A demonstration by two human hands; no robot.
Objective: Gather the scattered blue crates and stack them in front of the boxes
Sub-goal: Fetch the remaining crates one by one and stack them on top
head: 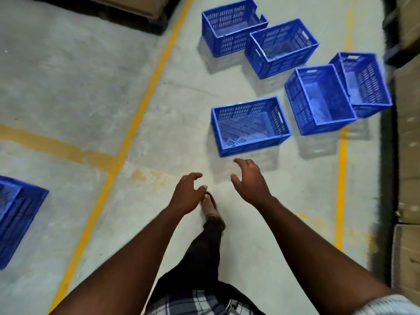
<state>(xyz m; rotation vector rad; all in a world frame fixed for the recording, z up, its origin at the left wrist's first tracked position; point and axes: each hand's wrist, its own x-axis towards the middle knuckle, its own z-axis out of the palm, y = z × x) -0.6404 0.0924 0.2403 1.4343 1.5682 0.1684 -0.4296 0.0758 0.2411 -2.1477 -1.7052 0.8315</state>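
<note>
Nothing here can be read: no words, labels, brands or numbers show on the blue crates (250, 127) or on the cardboard boxes (409, 133) at the right edge. The only markings are yellow lines (146, 94) painted on the floor (68, 87).

crate (16, 214) cropped (left edge), boxes (409, 144) blurred

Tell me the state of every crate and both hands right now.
Nearest crate: upright, empty, untouched.
Farthest crate: upright, empty.
Second-farthest crate: upright, empty.
Middle-right crate: upright, empty.
Rightmost crate: empty, unstacked.
Left-edge crate: partly out of frame.
Left hand: open, holding nothing.
Right hand: open, holding nothing.
</note>
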